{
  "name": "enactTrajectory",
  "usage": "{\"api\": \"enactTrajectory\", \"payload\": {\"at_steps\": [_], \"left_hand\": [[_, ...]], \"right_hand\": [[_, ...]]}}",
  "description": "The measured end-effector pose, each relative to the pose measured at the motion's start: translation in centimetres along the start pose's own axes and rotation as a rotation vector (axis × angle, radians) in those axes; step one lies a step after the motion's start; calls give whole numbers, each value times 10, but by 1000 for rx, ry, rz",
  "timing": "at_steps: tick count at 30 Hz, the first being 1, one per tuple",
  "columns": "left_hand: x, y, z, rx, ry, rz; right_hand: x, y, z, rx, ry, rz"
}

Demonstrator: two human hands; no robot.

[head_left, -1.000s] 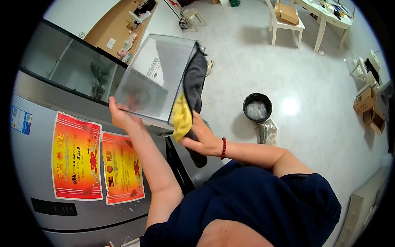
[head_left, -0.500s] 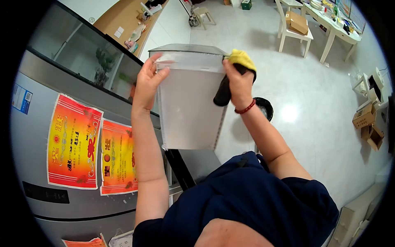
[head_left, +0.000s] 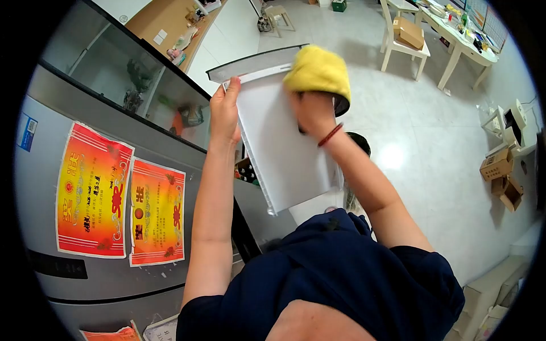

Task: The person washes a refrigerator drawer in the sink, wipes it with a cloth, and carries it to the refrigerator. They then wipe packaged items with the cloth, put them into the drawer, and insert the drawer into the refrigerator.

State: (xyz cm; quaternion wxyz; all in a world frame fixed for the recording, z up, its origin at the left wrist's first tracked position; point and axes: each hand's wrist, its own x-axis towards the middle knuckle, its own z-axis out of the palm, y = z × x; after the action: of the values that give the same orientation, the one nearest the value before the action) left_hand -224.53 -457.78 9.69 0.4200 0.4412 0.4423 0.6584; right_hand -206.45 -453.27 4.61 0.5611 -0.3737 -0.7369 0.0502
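A white fridge drawer or shelf bin (head_left: 284,153) is held up in front of my body, tilted, its broad pale face toward me and a greyish clear front edge at the top. My left hand (head_left: 226,113) grips its upper left rim, thumb over the edge. A yellow-and-black cloth (head_left: 319,71) is in my right hand (head_left: 314,113), at the drawer's upper right part. The hand is a little blurred and its fingertips are hidden by the cloth. Whether the cloth presses on the panel, I cannot tell.
A grey fridge door (head_left: 114,284) with red-orange certificates (head_left: 92,190) stands at the left. Behind it is a glass-fronted tank (head_left: 119,68). A black bin (head_left: 359,145) is on the floor beyond my right forearm. Farther off are a chair (head_left: 405,48) and cardboard boxes (head_left: 497,163).
The drawer has turned, its bottom swinging right. My left hand has shifted its grip along the rim. My right hand has moved left over the panel, with the cloth's yellow side spread out.
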Motion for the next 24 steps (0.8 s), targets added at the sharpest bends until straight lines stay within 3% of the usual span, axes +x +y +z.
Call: {"api": "enactTrajectory", "payload": {"at_steps": [1, 4, 5, 8, 9, 10, 12, 13, 15, 17, 18, 20, 24], "left_hand": [[3, -2, 4, -38, 27, -3], [9, -11, 4, -129, 140, -10], [5, -9, 4, -122, 156, -25], [-5, -9, -3, -79, 173, -69], [-8, -12, -4, -58, 167, -74], [-9, -14, -4, -40, 157, -75], [-12, -19, -10, 13, 140, -69], [-13, -16, -9, 9, 141, -51], [-17, -9, -1, 0, 147, -25], [-12, -8, -2, 20, 199, -19], [-8, -9, -8, 5, 190, -17], [-8, -6, -13, -90, 190, -33], [-7, -4, -30, -142, 195, -32]], "right_hand": [[-22, -15, 8, -17, -22, -100], [-78, -64, -9, 422, -440, -148], [-93, -68, -8, 422, -403, -201], [-97, -53, -13, 370, -484, -420], [-81, -40, -10, 365, -743, -375], [-79, -17, 19, 545, -815, -306], [-50, -7, 28, 470, -611, -210], [-24, -11, 19, 193, -279, -350], [-11, -20, 22, 328, -139, -204], [-24, -40, 24, 243, -248, -140], [-34, -54, 13, 430, -338, -127], [-71, -62, -6, 460, -378, -338], [-165, -27, -33, 434, -716, -418]]}}
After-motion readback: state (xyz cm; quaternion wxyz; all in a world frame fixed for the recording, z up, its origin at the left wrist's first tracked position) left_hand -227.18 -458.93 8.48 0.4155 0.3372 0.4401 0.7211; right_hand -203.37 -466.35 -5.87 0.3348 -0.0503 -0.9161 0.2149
